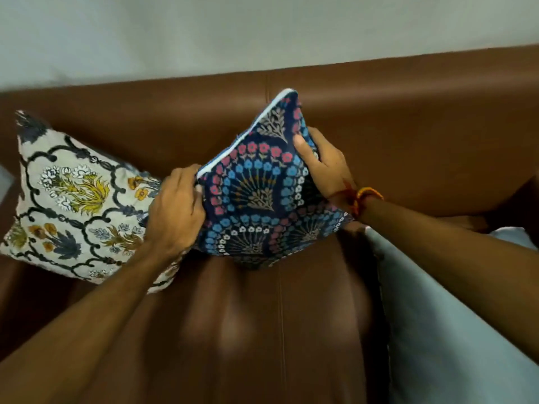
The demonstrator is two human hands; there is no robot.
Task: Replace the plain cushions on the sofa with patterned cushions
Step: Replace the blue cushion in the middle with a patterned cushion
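A dark blue cushion (256,193) patterned with red, blue and white flowers stands tilted against the backrest of the brown leather sofa (408,135). My left hand (175,208) grips its left edge and my right hand (323,164) grips its right side. To its left a cream cushion (73,199) with yellow and grey flowers leans on the backrest, partly behind my left forearm. A plain pale blue-grey cushion (437,330) lies on the seat at the lower right, partly under my right arm.
A pale wall (233,30) rises behind the sofa. The sofa's seat (248,330) stretches toward me in front of the cushions. The right armrest (519,193) shows at the frame's right edge.
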